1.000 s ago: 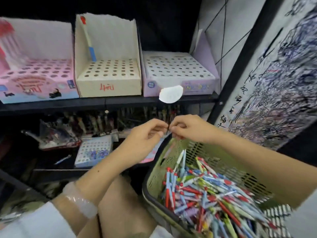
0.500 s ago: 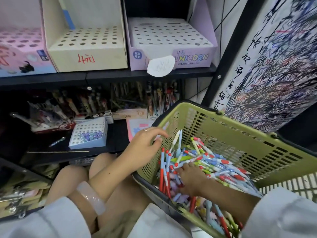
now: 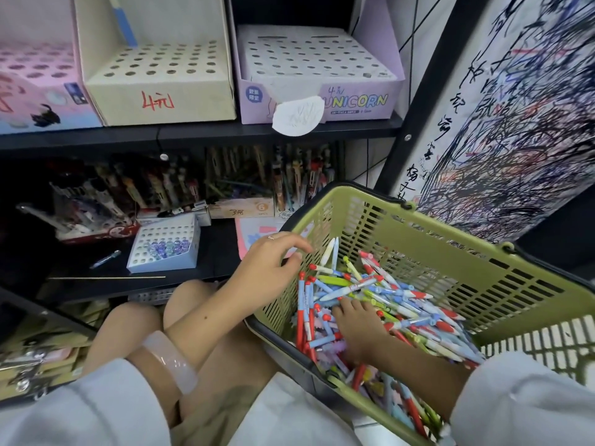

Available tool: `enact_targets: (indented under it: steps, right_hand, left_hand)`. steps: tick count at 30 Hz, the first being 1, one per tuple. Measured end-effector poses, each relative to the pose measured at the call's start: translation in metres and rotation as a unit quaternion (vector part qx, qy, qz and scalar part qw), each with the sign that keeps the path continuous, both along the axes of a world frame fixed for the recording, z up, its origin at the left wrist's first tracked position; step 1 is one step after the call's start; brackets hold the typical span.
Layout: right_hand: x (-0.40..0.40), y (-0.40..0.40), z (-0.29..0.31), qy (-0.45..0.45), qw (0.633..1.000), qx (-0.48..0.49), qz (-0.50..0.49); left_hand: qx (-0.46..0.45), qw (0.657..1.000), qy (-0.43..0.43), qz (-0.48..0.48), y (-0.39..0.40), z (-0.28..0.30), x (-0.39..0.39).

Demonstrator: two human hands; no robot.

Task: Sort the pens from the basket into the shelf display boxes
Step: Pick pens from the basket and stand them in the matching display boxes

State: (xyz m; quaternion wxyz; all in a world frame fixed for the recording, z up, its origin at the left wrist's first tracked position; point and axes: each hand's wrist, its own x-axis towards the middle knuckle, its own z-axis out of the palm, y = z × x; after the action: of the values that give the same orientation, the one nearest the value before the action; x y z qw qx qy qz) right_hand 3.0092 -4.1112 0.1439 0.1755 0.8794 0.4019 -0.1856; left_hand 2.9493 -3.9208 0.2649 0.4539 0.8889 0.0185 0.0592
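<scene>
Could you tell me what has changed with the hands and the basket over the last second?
Both hands were pinched together above the basket. The right hand has since dropped into the pens, and the left hand now rests at the near rim. The shelf boxes stay as they were.

Pens (image 3: 380,304) heaped jumbled in green basket (image 3: 450,252) around the right grip (image 3: 357,329); perforated boxes (image 3: 157,75) on shelf above, holes empty.

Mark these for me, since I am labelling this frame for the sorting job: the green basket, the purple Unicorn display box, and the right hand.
green basket (image 3: 450,249), head view, far mesh wall.
purple Unicorn display box (image 3: 357,101), head view, printed front panel.
right hand (image 3: 359,326), head view, back of the hand among the pens.
</scene>
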Motion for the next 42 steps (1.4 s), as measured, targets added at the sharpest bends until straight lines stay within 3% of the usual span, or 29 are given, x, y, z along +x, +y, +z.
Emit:
enact_targets:
  steps: [5, 12, 19, 26, 31, 38, 40, 42]
  right_hand:
    - [0.017, 0.003, 0.008, 0.051, 0.999, -0.012, 0.0]
    - [0.011, -0.003, -0.006, 0.125, 0.988, 0.079, -0.037]
    - [0.018, 0.001, 0.005, 0.053, 0.998, -0.005, 0.024]
    - [0.02, -0.02, 0.025, 0.095, 0.988, 0.11, -0.057]
    - [0.025, -0.03, 0.069, 0.213, 0.899, 0.33, -0.193]
    - [0.028, -0.015, 0.134, 0.324, 0.713, 0.536, -0.315]
    - [0.026, -0.011, 0.145, 0.366, 0.659, 0.566, -0.334]
    - [0.023, -0.007, 0.153, 0.402, 0.628, 0.576, -0.336]
  left_hand:
    - [-0.012, 1.0, 0.01, 0.006, -0.001, 0.001, -0.001]
    - [-0.013, 1.0, 0.01, 0.015, -0.002, 0.0, -0.001]
    - [-0.022, 0.999, 0.024, 0.019, -0.001, 0.002, -0.001]
    - [-0.017, 0.999, 0.029, 0.017, 0.0, 0.002, -0.001]
    - [-0.033, 0.999, 0.03, 0.006, 0.0, 0.006, -0.002]
    - [-0.052, 0.998, 0.034, 0.02, -0.008, 0.018, -0.002]
    - [-0.123, 0.99, 0.062, -0.012, -0.02, 0.022, -0.001]
    - [-0.214, 0.968, 0.117, -0.057, -0.036, 0.026, 0.003]
